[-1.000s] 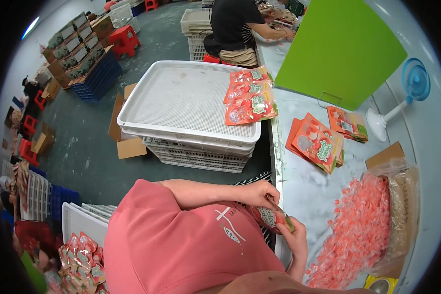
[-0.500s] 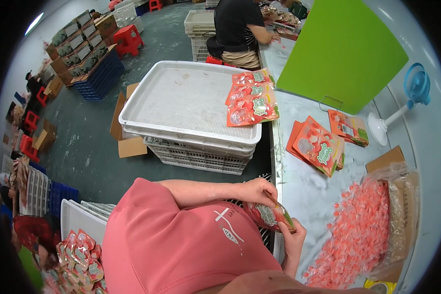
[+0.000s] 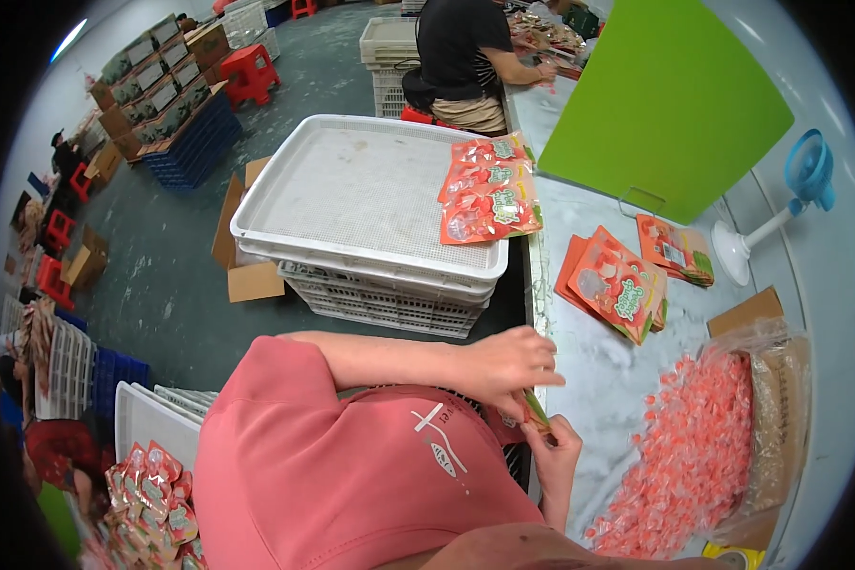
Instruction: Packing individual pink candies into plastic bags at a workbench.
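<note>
A red-orange candy pouch [image 3: 536, 410] with a green edge stands tilted against my front at the table's edge. My right hand [image 3: 555, 448] pinches its near edge between thumb and fingers. My left hand [image 3: 509, 365] is just above the pouch's other end, its fingers stretched out to the right; its thumb is hidden, so contact with the pouch is unclear. Most of the pouch is out of sight behind the hands and my pink shirt. To the right, a heap of small wrapped pink candies [image 3: 684, 446] spills from a plastic-lined cardboard box [image 3: 781, 427].
Flat pouches [image 3: 619, 285] lie stacked on the marbled table [image 3: 589, 380], with a smaller stack [image 3: 674, 249] behind. Ahead, a white mesh tray [image 3: 351, 180] on crates carries several pouches [image 3: 489, 199]. A green board [image 3: 670, 104] and blue fan [image 3: 809, 171] stand at the back; a person [image 3: 461, 62] sits beyond.
My left hand has let its pinch on the pouch go, risen slightly and stretched its fingers rightward. The pouch has turned more edge-on, and my right hand has shifted slightly left.
</note>
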The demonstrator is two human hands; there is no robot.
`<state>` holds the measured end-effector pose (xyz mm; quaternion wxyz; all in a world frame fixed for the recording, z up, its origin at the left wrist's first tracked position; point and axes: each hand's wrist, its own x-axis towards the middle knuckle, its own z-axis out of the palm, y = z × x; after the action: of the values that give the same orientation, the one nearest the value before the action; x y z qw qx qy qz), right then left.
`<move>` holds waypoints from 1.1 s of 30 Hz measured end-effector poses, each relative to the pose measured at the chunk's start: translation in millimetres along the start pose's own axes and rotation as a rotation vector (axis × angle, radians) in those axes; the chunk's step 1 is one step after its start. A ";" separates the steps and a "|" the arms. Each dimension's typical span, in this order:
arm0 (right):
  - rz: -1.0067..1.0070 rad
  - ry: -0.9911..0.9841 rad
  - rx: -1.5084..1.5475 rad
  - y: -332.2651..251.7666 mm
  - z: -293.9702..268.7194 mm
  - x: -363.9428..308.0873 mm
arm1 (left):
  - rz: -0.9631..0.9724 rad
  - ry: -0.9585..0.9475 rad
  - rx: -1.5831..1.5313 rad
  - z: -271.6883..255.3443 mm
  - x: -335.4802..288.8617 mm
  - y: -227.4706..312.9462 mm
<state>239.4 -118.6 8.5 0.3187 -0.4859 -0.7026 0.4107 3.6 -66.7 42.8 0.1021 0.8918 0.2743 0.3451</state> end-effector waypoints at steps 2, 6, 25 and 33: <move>-0.017 -0.012 -0.009 -11.7 3.8 5.7 | -0.001 -0.198 0.020 12.9 -2.3 6.0; -0.027 -0.028 0.011 -10.2 3.0 9.4 | -0.072 -0.382 -0.054 23.5 -0.1 5.4; -0.149 -0.006 -0.129 -14.7 6.3 -10.0 | 0.056 -0.467 0.007 18.2 -14.7 -2.5; -0.130 0.029 -0.098 -12.1 -2.4 -15.8 | 0.105 -0.443 -0.066 15.3 -21.5 -12.4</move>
<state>241.5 -135.2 19.6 0.3308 -0.4600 -0.7473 0.3472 -4.5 -68.3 14.9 0.1709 0.9550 0.1869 0.1545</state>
